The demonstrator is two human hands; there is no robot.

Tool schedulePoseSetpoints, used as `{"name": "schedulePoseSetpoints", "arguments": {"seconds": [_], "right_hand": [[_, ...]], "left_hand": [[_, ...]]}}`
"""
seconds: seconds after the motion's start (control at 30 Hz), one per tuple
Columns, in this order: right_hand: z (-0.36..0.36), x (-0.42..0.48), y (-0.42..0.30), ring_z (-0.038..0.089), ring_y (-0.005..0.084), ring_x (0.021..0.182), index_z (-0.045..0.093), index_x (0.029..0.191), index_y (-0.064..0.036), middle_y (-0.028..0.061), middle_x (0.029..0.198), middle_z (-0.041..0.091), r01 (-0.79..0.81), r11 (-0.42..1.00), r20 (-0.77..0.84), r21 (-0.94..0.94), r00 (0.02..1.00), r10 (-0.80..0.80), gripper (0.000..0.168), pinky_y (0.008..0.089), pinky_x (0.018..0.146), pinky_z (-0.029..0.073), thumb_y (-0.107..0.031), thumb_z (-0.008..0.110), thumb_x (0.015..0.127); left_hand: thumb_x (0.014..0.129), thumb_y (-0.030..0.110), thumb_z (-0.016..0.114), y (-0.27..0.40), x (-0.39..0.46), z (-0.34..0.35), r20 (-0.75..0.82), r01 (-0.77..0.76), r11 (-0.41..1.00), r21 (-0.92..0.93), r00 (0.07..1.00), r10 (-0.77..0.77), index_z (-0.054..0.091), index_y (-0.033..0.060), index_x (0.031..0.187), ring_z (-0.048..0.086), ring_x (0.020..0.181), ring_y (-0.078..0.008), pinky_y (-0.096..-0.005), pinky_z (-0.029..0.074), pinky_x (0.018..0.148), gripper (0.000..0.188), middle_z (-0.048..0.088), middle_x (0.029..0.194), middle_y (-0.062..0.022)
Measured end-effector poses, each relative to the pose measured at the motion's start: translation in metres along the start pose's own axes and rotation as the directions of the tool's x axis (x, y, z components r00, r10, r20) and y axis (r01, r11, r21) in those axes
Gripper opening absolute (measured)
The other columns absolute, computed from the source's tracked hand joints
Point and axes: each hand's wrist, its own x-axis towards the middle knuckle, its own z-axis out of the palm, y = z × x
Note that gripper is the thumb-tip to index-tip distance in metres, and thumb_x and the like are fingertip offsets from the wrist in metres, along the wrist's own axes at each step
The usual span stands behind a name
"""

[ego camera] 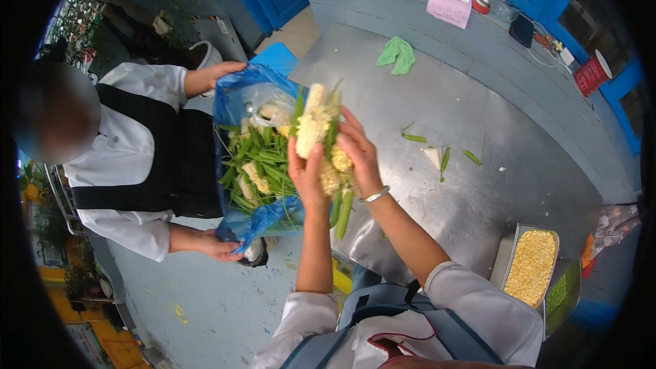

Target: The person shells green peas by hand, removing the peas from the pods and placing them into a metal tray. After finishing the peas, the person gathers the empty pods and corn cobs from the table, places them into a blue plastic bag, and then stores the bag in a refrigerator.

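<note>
Between my left hand point(306, 171) and my right hand point(361, 151) is a bunch of stripped corn cobs point(313, 130) mixed with green pea pods point(344, 215). Both hands press on the bunch from its two sides, near the edge of the table. A silvery bangle sits on my right wrist. Just left of my hands, a co-worker's two hands spread the mouth of a blue plastic bag point(256, 73). Inside the bag lie many pea pods point(271, 161), several cobs point(254, 177) and a clear plastic bag point(269, 97).
On the steel table point(441, 215) lie a green cloth point(397, 55), loose pods point(414, 138) and a pale scrap point(433, 156). A metal container of corn kernels point(530, 266) and another of peas point(556, 294) stand at right. Phones, tape and a red cup point(592, 74) line the ledge.
</note>
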Motion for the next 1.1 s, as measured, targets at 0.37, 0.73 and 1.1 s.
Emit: {"name": "schedulePoseSetpoints", "arguments": {"seconds": [0.37, 0.73, 1.1], "right_hand": [[0.018, 0.020, 0.055, 0.042, 0.0315, 0.119, 0.054, 0.117, -0.007, 0.0134, 0.126, 0.047, 0.482, 0.603, 0.398, -0.636, 0.874, -0.279, 0.037, 0.0413, 0.098, 0.035, -0.007, 0.056, 0.080], [-0.436, -0.023, 0.017, 0.028, 0.0389, 0.127, 0.039, 0.134, -0.014, 0.0198, 0.139, 0.032, -0.805, -0.059, -0.794, -0.591, 0.593, -0.134, 0.081, 0.0478, 0.105, 0.021, -0.067, 0.050, 0.074], [-0.262, -0.071, 0.115, 0.043, 0.0278, 0.099, 0.050, 0.119, -0.007, 0.0107, 0.109, 0.046, -0.274, -0.031, -0.268, -0.961, 0.955, -0.124, 0.049, 0.0409, 0.082, 0.035, -0.037, 0.057, 0.081]], "left_hand": [[0.084, 0.016, 0.060, 0.051, 0.083, -0.137, 0.355, -0.202, -0.322, 0.925, 0.760, 0.544, 0.050, 0.0027, 0.123, 0.047, 0.110, -0.0387, -0.0443, 0.038, 0.093, 0.042, 0.048, 0.120, -0.0252], [0.072, 0.013, 0.063, -0.180, -0.034, -0.094, 0.665, -0.782, 0.076, 0.619, 0.470, -0.580, 0.034, 0.0088, 0.135, 0.020, 0.131, -0.0379, -0.0529, 0.016, 0.107, 0.070, 0.027, 0.139, -0.0174], [0.061, 0.012, 0.069, -0.275, 0.034, 0.046, 0.915, -0.929, 0.113, 0.352, 0.316, -0.253, 0.046, 0.0017, 0.098, 0.038, 0.119, -0.0343, -0.0457, 0.033, 0.096, 0.044, 0.046, 0.116, -0.0156]]}}
